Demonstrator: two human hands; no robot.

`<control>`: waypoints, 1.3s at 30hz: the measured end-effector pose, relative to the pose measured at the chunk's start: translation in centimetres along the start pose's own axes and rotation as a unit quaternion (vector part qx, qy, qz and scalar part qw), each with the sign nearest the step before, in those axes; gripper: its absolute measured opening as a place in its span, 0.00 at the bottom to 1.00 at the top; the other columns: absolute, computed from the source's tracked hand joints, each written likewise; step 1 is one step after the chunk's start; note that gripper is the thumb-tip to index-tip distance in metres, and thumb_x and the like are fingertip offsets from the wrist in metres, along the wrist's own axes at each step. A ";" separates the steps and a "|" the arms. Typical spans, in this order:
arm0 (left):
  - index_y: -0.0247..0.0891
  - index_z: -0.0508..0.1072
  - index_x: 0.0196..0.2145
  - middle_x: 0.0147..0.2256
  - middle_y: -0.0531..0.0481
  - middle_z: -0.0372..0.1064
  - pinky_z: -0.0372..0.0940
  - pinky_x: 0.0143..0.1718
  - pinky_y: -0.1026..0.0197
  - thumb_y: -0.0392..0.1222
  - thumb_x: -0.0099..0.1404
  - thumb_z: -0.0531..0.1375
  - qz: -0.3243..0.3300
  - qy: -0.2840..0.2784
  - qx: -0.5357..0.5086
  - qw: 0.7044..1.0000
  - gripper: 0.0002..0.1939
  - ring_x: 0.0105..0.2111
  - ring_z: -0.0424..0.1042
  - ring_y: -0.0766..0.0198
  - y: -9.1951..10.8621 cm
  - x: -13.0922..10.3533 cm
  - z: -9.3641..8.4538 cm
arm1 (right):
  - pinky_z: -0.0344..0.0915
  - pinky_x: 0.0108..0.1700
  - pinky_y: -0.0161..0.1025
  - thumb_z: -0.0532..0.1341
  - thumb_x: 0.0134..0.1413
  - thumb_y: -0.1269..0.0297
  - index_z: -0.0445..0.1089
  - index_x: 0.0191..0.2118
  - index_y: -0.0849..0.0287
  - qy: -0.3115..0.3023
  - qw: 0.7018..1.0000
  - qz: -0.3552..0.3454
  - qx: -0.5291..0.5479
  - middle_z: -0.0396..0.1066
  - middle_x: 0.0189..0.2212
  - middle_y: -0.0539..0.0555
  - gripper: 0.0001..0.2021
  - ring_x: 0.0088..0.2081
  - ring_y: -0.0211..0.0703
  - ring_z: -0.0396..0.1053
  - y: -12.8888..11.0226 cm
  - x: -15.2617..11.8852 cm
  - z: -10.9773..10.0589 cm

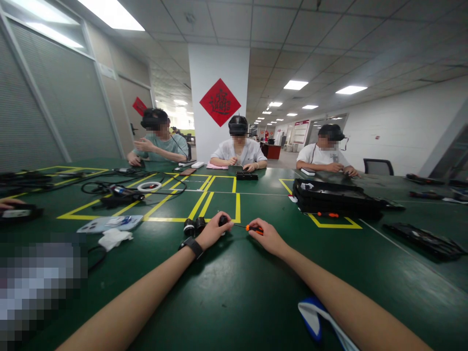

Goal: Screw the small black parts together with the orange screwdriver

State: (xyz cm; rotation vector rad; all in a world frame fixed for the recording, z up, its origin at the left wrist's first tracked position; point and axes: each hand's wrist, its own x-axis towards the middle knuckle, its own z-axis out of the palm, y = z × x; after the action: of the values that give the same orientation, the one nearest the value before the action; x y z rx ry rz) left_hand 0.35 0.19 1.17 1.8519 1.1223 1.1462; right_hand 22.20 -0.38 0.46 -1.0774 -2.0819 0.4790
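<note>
My right hand [268, 237] is closed round the orange and black handle of a screwdriver [253, 228]. The thin shaft points left, its tip close to the fingers of my left hand [213, 231]. Those fingers are wrapped round a small black rounded part [223, 220], mostly covered by the hand, so its kind does not show. Whether the tip touches this part I cannot tell. Just left of my left hand, a black cylindrical part [189, 227] with a pale ring stands beside another black part [199, 224] on the green table [234, 297].
A stack of black panels [332, 197] lies at the right, with an orange-handled tool [328, 214] at its front edge. A phone [111, 224], a crumpled tissue [115, 239] and cables [120, 191] lie at the left. Three people sit across the table; another person's hand [10, 204] shows at the left edge.
</note>
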 end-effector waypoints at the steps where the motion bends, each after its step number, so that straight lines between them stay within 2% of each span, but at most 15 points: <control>1: 0.37 0.63 0.34 0.25 0.54 0.64 0.59 0.28 0.65 0.50 0.55 0.55 0.001 -0.003 0.000 1.000 0.14 0.26 0.64 0.68 0.0 0.0 0.0 | 0.58 0.42 0.38 0.53 0.53 0.63 0.66 0.38 0.58 0.004 1.000 -0.003 -0.005 0.66 0.34 0.52 0.09 0.38 0.39 0.62 0.1 0.1 0.1; 4: 0.37 0.64 0.34 0.26 0.54 0.64 0.59 0.28 0.65 0.50 0.55 0.55 0.001 -0.001 0.003 1.000 0.14 0.26 0.64 0.68 0.1 0.0 0.0 | 0.56 0.44 0.39 0.48 0.57 0.65 0.69 0.33 0.59 0.018 0.999 -0.006 -0.035 0.66 0.33 0.53 0.13 0.38 0.39 0.61 0.4 0.3 0.3; 6: 0.37 0.64 0.34 0.25 0.54 0.64 0.59 0.28 0.65 0.50 0.55 0.55 -0.002 0.005 0.007 1.000 0.14 0.26 0.63 0.68 0.1 -0.1 0.0 | 0.56 0.43 0.39 0.49 0.56 0.66 0.69 0.30 0.60 0.018 0.999 -0.008 -0.050 0.66 0.31 0.53 0.12 0.38 0.39 0.61 0.6 0.4 0.3; 11: 0.37 0.64 0.34 0.24 0.54 0.64 0.59 0.28 0.65 0.50 0.55 0.54 -0.007 0.009 0.003 1.000 0.14 0.26 0.64 0.67 0.1 0.0 0.0 | 0.57 0.43 0.39 0.55 0.50 0.68 0.67 0.33 0.60 0.026 0.998 -0.023 -0.047 0.65 0.33 0.52 0.05 0.38 0.40 0.60 0.3 0.2 0.0; 15: 0.37 0.65 0.33 0.24 0.54 0.65 0.59 0.29 0.64 0.50 0.55 0.55 0.008 0.013 0.004 1.000 0.14 0.26 0.64 0.67 0.0 0.1 0.1 | 0.57 0.41 0.38 0.59 0.45 0.69 0.65 0.35 0.59 0.028 0.999 -0.023 -0.040 0.64 0.34 0.52 0.08 0.38 0.40 0.60 0.0 0.0 0.0; 18: 0.37 0.64 0.33 0.24 0.54 0.65 0.59 0.29 0.64 0.51 0.55 0.55 0.005 0.011 0.004 1.000 0.14 0.26 0.64 0.67 -0.1 0.1 0.0 | 0.57 0.42 0.39 0.57 0.48 0.68 0.65 0.36 0.59 0.040 0.998 -0.007 -0.041 0.64 0.35 0.53 0.07 0.39 0.41 0.60 0.2 0.1 0.2; 22: 0.38 0.64 0.34 0.25 0.54 0.65 0.59 0.29 0.64 0.51 0.55 0.54 -0.001 0.006 0.000 1.000 0.14 0.26 0.65 0.67 -0.3 0.1 0.0 | 0.56 0.44 0.40 0.51 0.53 0.67 0.67 0.30 0.60 0.036 0.998 0.004 -0.057 0.64 0.32 0.53 0.08 0.38 0.40 0.60 0.6 0.3 0.2; 24: 0.38 0.64 0.34 0.25 0.54 0.65 0.59 0.29 0.65 0.51 0.55 0.54 -0.003 0.006 -0.001 1.000 0.14 0.26 0.65 0.67 -0.4 0.1 -0.1 | 0.56 0.44 0.39 0.52 0.52 0.68 0.67 0.29 0.60 0.030 0.998 -0.008 -0.058 0.64 0.32 0.53 0.08 0.38 0.40 0.60 0.5 0.3 0.1; 27: 0.38 0.63 0.34 0.25 0.54 0.65 0.58 0.28 0.65 0.51 0.56 0.54 -0.010 0.005 -0.001 1.000 0.15 0.26 0.65 0.67 -0.4 0.1 -0.1 | 0.57 0.43 0.39 0.54 0.50 0.68 0.66 0.32 0.60 0.036 0.998 -0.019 -0.045 0.64 0.33 0.52 0.05 0.38 0.40 0.60 0.3 0.1 0.0; 31: 0.38 0.63 0.34 0.25 0.55 0.65 0.58 0.28 0.65 0.51 0.55 0.54 -0.009 0.001 0.002 1.000 0.14 0.26 0.64 0.67 0.0 0.1 0.0 | 0.59 0.41 0.38 0.58 0.46 0.68 0.65 0.37 0.59 0.033 0.999 -0.001 -0.026 0.64 0.35 0.52 0.09 0.38 0.40 0.61 0.2 0.0 -0.1; 33: 0.38 0.63 0.34 0.25 0.55 0.65 0.59 0.29 0.64 0.51 0.56 0.54 -0.004 0.000 0.004 1.000 0.14 0.26 0.65 0.67 0.1 0.1 0.0 | 0.58 0.42 0.38 0.56 0.48 0.68 0.65 0.38 0.60 0.030 0.999 0.007 -0.019 0.64 0.36 0.53 0.09 0.39 0.40 0.61 0.3 0.1 -0.1; 36: 0.38 0.63 0.34 0.25 0.55 0.65 0.59 0.30 0.64 0.51 0.56 0.54 0.003 0.000 0.004 1.000 0.14 0.27 0.65 0.67 0.0 0.1 -0.1 | 0.58 0.43 0.39 0.52 0.53 0.67 0.68 0.35 0.60 0.019 0.999 0.004 -0.025 0.65 0.34 0.54 0.08 0.38 0.40 0.61 0.3 0.2 -0.1; 39: 0.38 0.63 0.34 0.24 0.55 0.65 0.59 0.29 0.64 0.51 0.56 0.54 0.002 -0.002 -0.001 1.000 0.14 0.26 0.65 0.67 -0.2 0.2 -0.1 | 0.58 0.43 0.39 0.52 0.52 0.68 0.68 0.33 0.60 0.020 0.999 -0.015 -0.030 0.65 0.33 0.53 0.08 0.38 0.39 0.61 0.3 0.2 -0.2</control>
State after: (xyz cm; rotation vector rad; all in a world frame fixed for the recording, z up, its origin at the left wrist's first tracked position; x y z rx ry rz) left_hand 0.22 0.44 1.08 1.8535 1.1156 1.1456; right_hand 22.43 -0.03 0.44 -1.0802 -2.0869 0.3790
